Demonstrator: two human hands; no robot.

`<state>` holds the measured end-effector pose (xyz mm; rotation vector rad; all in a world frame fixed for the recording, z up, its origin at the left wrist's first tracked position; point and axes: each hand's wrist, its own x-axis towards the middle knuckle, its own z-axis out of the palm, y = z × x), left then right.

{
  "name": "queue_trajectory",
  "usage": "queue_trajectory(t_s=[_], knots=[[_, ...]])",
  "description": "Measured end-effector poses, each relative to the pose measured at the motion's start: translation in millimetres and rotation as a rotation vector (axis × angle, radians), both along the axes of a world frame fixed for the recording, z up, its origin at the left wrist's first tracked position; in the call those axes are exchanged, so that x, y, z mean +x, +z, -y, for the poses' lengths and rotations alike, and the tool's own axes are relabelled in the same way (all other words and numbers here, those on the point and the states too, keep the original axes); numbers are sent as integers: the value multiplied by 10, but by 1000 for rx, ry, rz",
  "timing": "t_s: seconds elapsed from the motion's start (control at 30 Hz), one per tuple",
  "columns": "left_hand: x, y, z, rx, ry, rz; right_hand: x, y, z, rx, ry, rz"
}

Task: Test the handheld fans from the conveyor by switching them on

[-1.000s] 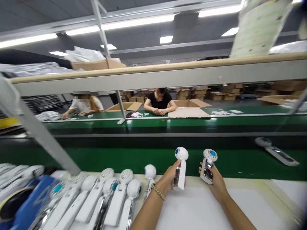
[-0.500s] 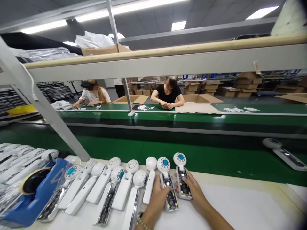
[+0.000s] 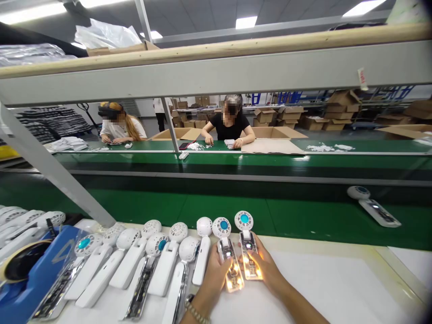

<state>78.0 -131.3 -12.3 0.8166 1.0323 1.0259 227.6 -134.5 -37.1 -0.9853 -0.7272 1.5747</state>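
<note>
Two small white handheld fans with open handles stand side by side over the white worktable (image 3: 324,279). My left hand (image 3: 216,272) is wrapped round the left fan (image 3: 231,265), its thumb on the circuit board. The right fan (image 3: 249,252) is in my right hand (image 3: 266,267), also with the thumb pressed on the board. Warm yellow lights glow in both handles, and a blue disc shows in each round head. Left of my hands lies a row of similar white fans (image 3: 165,270), some with bare boards showing.
A blue tape dispenser (image 3: 43,270) sits at the left. Behind the table runs a green conveyor (image 3: 216,207) with a lone fan (image 3: 378,209) at the right. Two people sit across it among small white parts and cartons. A slanted metal post (image 3: 64,175) rises at left.
The yellow lights in both held fans have come on. The view has shifted slightly. Across the conveyor, the person in black has moved their hands apart and now holds a stack of white pieces.
</note>
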Motion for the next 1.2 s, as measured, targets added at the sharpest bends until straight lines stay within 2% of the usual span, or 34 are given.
queue_trajectory(t_s=[0.3,0.4,0.53,0.67,0.97,1.2], knots=[[-16,-24,-5,32,-93,64,31,18,-1,70,91,-22],[-3,-34,0,23,-85,105,41,-29,-13,59,107,13],[10,-40,-3,24,-69,118,45,-86,-24,114,39,124],[6,-52,-15,37,-72,134,64,-47,-16,123,126,116],[-21,-97,-12,76,-122,190,109,-14,1,351,195,168],[-15,-82,-4,86,-132,209,98,38,21,279,208,163]])
